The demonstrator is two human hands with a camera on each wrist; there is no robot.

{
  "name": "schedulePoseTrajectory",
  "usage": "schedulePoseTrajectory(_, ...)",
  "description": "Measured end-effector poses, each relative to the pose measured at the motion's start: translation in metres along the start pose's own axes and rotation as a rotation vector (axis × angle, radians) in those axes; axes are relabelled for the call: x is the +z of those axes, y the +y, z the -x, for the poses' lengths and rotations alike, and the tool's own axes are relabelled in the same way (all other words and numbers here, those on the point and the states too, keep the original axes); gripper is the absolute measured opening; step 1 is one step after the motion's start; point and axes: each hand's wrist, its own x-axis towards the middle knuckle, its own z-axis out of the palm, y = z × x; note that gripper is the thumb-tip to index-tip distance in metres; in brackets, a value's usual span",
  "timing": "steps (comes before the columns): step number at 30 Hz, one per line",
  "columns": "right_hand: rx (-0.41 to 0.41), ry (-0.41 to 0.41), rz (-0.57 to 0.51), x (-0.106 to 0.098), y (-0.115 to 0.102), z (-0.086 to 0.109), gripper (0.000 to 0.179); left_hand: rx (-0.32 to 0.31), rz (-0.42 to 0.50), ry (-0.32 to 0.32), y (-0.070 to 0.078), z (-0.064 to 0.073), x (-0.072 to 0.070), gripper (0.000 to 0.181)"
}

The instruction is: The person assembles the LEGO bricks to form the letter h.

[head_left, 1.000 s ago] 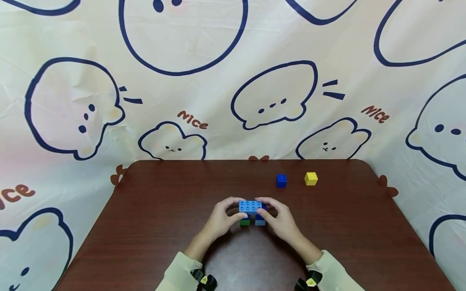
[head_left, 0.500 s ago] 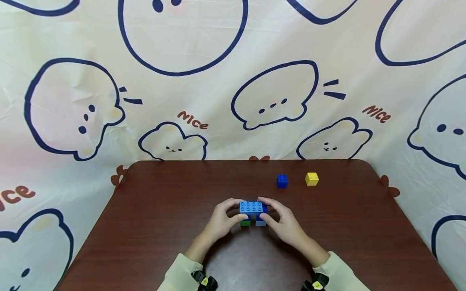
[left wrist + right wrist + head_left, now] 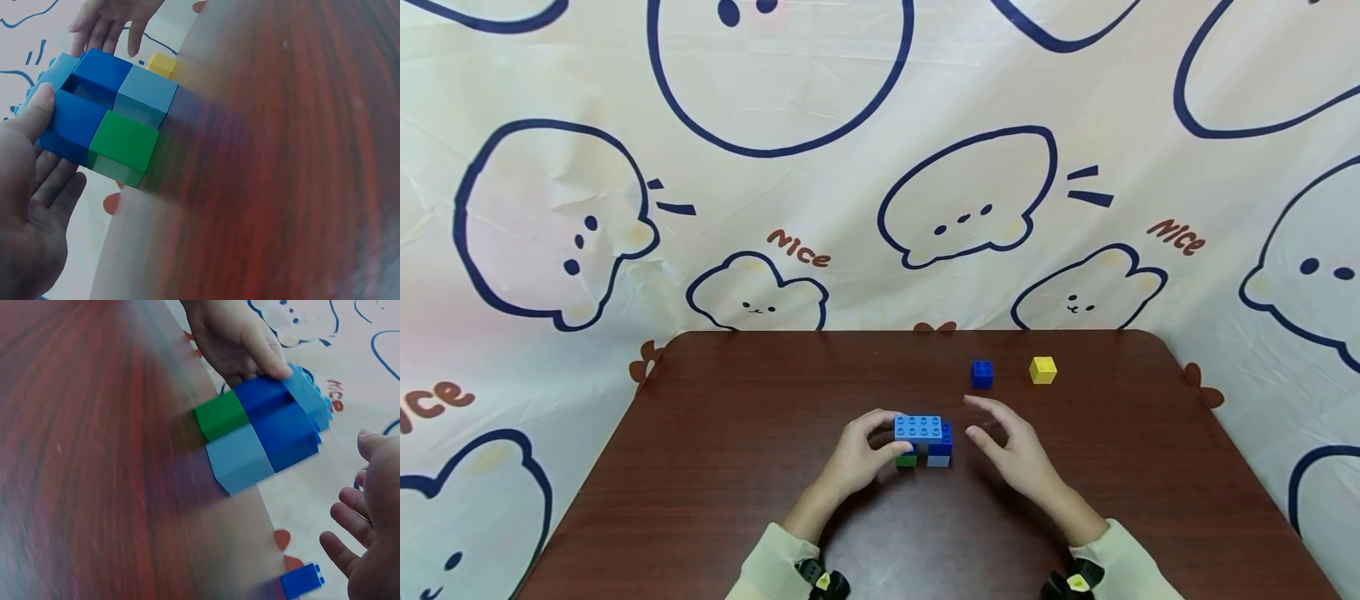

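Observation:
A small toy-brick structure stands on the table near its middle. Across its top lies a light blue brick with two rows of studs. Beneath are two dark blue bricks, the left one on a green brick, the right one on a lower light blue brick. My left hand pinches the structure's left end, thumb on the near side of the top brick. To the right, my right hand is apart from the bricks, fingers spread and holding nothing.
Farther back on the brown table sit a loose dark blue brick and, to its right, a yellow brick. Behind the table's far edge hangs a cream cloth with cartoon outlines.
My right hand has let go of the structure's right end and moved off to the right, its fingers opening. The left hand and the bricks stay about where they were.

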Motion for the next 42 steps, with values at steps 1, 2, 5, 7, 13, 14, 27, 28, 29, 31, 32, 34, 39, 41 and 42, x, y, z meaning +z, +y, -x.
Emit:
schedulePoseTrajectory(1,0.001,0.011,0.009,-0.003,0.001,0.0,0.042,0.0,0.0,0.0,0.0,0.0,0.0,0.036)
schedulePoseTrajectory(2,0.002,0.025,0.02,-0.006,0.002,0.0,0.042,0.0,-0.01,0.0,0.0,0.0,-0.001,0.036)
schedulePoseTrajectory(5,0.012,0.069,0.048,-0.015,0.005,-0.001,0.043,0.001,-0.016,-0.007,0.0,0.0,-0.002,0.034)
schedulePoseTrajectory(7,0.019,0.111,0.059,-0.021,0.006,-0.001,0.043,0.004,-0.022,-0.012,-0.001,0.0,-0.002,0.033)
schedulePoseTrajectory(13,0.038,0.263,0.084,-0.036,0.015,-0.005,0.046,0.006,-0.035,-0.017,0.0,0.0,-0.002,0.032)
schedulePoseTrajectory(14,0.042,0.287,0.088,-0.038,0.017,-0.006,0.046,0.003,-0.033,-0.018,0.0,0.0,-0.002,0.032)
schedulePoseTrajectory(27,0.219,0.481,0.075,-0.058,0.048,-0.014,0.053,-0.016,-0.013,-0.023,-0.001,0.001,-0.001,0.032)
schedulePoseTrajectory(28,0.232,0.489,0.076,-0.059,0.051,-0.014,0.054,-0.016,-0.011,-0.024,0.0,0.001,-0.001,0.032)
schedulePoseTrajectory(29,0.244,0.495,0.077,-0.059,0.053,-0.015,0.055,-0.014,-0.009,-0.024,0.0,0.001,-0.001,0.032)
schedulePoseTrajectory(31,0.27,0.501,0.083,-0.06,0.057,-0.016,0.057,-0.014,-0.009,-0.022,0.0,0.001,-0.002,0.032)
schedulePoseTrajectory(32,0.284,0.504,0.085,-0.06,0.059,-0.017,0.058,-0.013,-0.012,-0.022,0.0,0.001,-0.002,0.032)
schedulePoseTrajectory(34,0.315,0.506,0.092,-0.06,0.063,-0.019,0.059,-0.015,-0.014,-0.022,0.0,0.001,-0.002,0.032)
schedulePoseTrajectory(39,0.39,0.512,0.091,-0.059,0.076,-0.028,0.062,-0.026,-0.018,-0.027,0.001,0.001,-0.003,0.032)
schedulePoseTrajectory(41,0.418,0.515,0.085,-0.058,0.081,-0.033,0.063,-0.018,-0.024,-0.026,0.001,0.001,-0.003,0.032)
schedulePoseTrajectory(42,0.432,0.517,0.08,-0.057,0.083,-0.035,0.064,-0.017,-0.026,-0.026,0.001,0.002,-0.003,0.032)
